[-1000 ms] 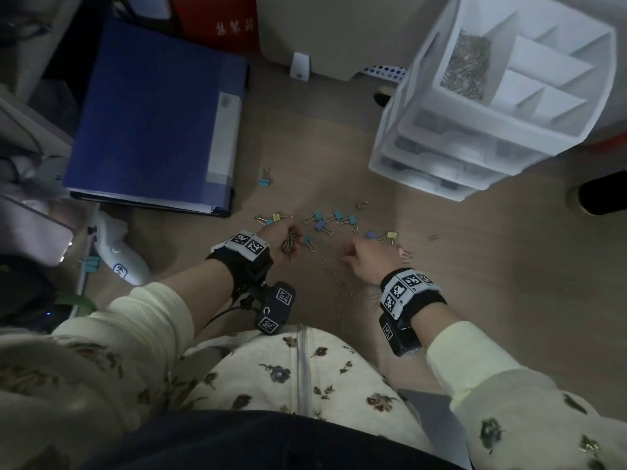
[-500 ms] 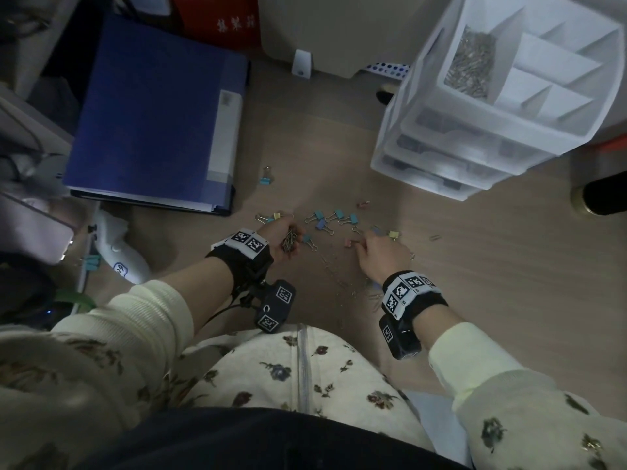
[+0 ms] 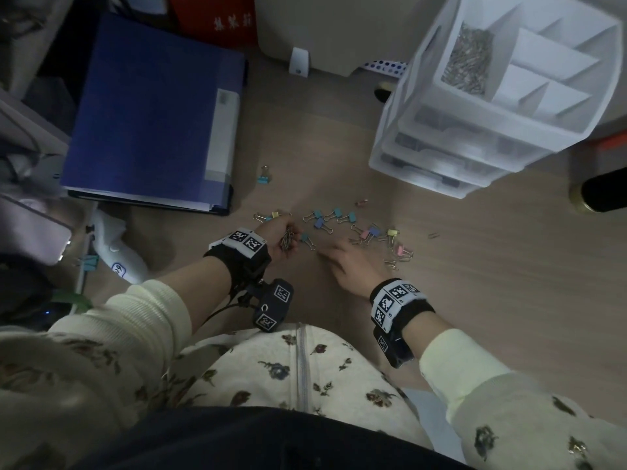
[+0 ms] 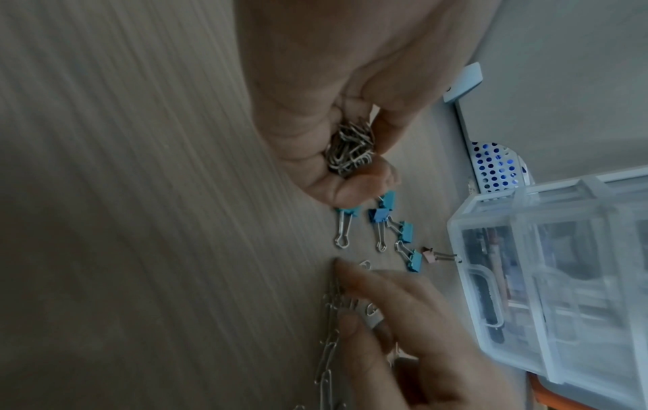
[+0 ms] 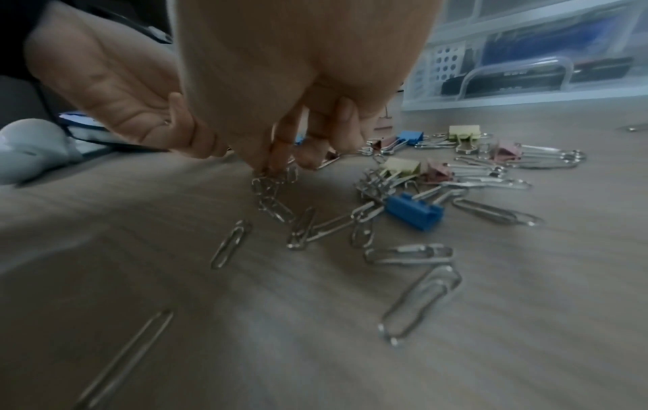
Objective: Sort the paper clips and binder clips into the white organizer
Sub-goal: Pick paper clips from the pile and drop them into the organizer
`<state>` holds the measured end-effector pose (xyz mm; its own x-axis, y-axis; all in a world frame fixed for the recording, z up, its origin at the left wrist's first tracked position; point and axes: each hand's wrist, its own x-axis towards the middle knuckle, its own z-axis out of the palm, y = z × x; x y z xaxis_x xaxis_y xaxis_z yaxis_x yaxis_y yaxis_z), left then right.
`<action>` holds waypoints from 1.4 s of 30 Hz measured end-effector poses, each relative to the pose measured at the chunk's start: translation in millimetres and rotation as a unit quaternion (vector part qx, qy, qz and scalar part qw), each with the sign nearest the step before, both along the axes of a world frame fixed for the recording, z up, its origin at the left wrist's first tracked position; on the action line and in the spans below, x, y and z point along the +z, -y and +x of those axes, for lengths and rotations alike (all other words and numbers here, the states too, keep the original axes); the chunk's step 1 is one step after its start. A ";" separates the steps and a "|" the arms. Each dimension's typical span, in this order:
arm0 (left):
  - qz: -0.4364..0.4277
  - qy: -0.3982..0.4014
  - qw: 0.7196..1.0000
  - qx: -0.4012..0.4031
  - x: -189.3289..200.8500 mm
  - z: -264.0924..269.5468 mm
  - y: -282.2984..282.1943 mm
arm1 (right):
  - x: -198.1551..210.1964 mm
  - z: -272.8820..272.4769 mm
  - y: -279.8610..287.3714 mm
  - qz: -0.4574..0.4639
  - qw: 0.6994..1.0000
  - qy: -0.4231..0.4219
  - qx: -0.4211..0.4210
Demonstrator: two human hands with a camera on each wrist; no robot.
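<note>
Gathering loose paper clips [image 5: 417,298] off the worktop [image 3: 475,300] with the right hand [image 3: 349,268], fingertips [image 5: 280,155] apparently pinching a linked string of them, though blur leaves that grip uncertain. Best to drag the string toward the left hand [image 3: 276,232], curled round a bundle of clips [image 4: 350,151], then tip everything into the white organizer [image 3: 420,106] far right, beside those already inside. Binder clips [image 3: 339,217] left scattered just beyond. Compared with half a second back, right hand pulled nearer and leftward

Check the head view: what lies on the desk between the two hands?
Between the left hand and the right hand, one teal binder clip lies on the wooden desk; the head view shows it.
</note>
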<state>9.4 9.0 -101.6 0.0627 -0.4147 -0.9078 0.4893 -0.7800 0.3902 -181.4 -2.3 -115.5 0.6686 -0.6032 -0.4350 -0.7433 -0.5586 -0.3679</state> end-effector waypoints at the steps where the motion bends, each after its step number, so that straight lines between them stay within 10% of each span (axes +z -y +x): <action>1: 0.000 -0.001 1.000 0.002 0.2 -0.2 -0.1 | 2.7 -1.2 -2.5 -0.005 1.000 -0.004 0.025; 12: -0.008 0.002 1.000 -0.006 4.6 -3.3 -4.1 | 2.7 -22.7 -19.4 -0.023 0.983 0.130 -0.129; 42: -0.011 0.011 1.000 -0.024 9.0 -10.4 -35.1 | 10.4 -12.8 -34.0 -0.085 0.995 -0.056 0.017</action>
